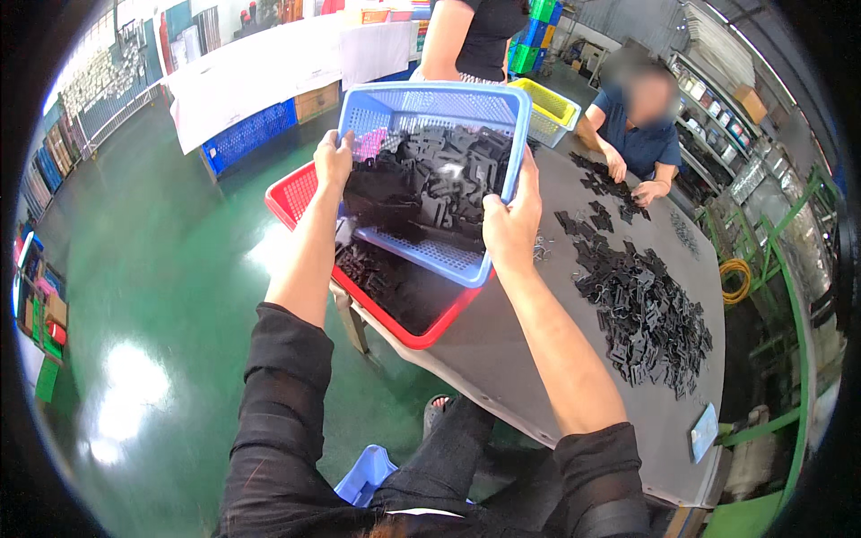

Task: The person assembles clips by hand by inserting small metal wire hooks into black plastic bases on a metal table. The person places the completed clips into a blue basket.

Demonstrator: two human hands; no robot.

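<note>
1. A light blue basket [426,257] was held up in front of the body, tilted, above a red basket [426,341]; whether the 2 baskets touched could not be told.
2. Many flat black parts [457,175] were heaped inside the blue basket.
3. Its left rim was gripped by the left hand [334,160], with the thumb set over the edge.
4. Its right side was gripped by the right hand [513,220], the thumb at the rim and the fingers spread along the outer wall.
5. More small black pieces [372,273] were held in the red basket, which was set at the edge of a grey table [502,359].
6. To the right, a large pile of black parts [646,305] was spread on the table, and a small light blue packet [704,433] was placed near the corner.
7. Beyond the pile, other black parts were being handled by a seated co-worker [641,148].
8. A yellow basket [552,100] was seen near the table's far end.
</note>
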